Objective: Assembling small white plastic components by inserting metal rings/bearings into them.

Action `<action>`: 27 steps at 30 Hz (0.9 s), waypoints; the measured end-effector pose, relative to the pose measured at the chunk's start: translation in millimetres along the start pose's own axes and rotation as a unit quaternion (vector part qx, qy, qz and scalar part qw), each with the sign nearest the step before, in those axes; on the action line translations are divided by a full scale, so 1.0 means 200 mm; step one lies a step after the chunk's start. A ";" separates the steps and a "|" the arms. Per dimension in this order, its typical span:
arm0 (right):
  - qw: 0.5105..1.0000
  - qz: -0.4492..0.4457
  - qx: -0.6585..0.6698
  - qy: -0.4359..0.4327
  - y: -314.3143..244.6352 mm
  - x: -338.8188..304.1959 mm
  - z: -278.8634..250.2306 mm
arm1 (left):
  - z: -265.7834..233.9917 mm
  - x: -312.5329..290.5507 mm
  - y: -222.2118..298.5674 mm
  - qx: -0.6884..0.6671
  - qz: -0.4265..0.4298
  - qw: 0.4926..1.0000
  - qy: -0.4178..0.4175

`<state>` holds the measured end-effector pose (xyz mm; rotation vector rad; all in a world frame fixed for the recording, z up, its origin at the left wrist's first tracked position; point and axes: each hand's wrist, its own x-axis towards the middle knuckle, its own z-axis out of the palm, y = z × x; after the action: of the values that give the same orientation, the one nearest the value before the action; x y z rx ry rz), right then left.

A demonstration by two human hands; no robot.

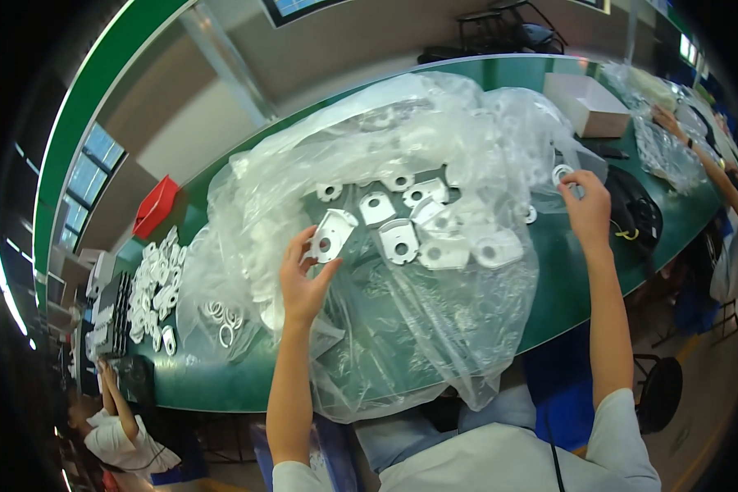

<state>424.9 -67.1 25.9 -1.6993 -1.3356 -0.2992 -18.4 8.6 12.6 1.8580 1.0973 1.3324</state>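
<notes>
Head view: both hands out over the green bench (213, 387), well apart. Left hand (305, 285) pinches a white bracket (343, 223) between thumb and fingers; the piece is tilted, round hole showing, held above a large clear plastic bag (422, 328) spread over the middle. Right hand (590, 209), farther right, has its fingertips at a white ring (561, 171); cannot tell whether they grip it or only touch.

More white brackets (399, 243) lie loosely scattered on the bag, just right of the left hand. Another clear bag (523, 107) lies near the right hand, an open white box (599, 121) beyond it. Left end: heap of white parts (154, 287), red tray (156, 207) behind, loose rings (226, 334) seen in clear plastic. Co-worker's hand (668, 121) at far right, over more plastic.
</notes>
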 end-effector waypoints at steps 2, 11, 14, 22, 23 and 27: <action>1.000 0.000 0.015 0.025 -0.21 -0.02 0.02 | 0.00 -0.04 0.00 -0.038 0.004 0.999 0.004; 0.915 -0.171 0.323 -0.170 -1.04 -0.28 0.30 | 0.01 -0.10 0.02 -0.283 -0.227 0.929 -0.073; 0.900 -0.282 0.261 -0.206 -1.16 -0.35 0.46 | 0.02 -0.10 0.02 -0.344 -0.226 0.906 -0.098; 0.891 -0.222 0.308 -0.249 -1.15 -0.41 0.61 | -0.02 -0.11 0.05 -0.267 -0.190 0.936 -0.125; 0.868 -0.138 0.364 -0.309 -1.17 -0.41 0.62 | -0.05 -0.12 0.03 -0.209 -0.193 0.947 -0.150; 0.756 0.037 0.499 -0.422 -1.10 -0.39 0.60 | -0.04 -0.10 0.08 -0.157 -0.179 0.945 -0.223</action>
<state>165.4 -27.3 19.3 -0.8911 -1.5692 1.1954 -24.1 -17.5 19.3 1.5278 0.8687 0.7725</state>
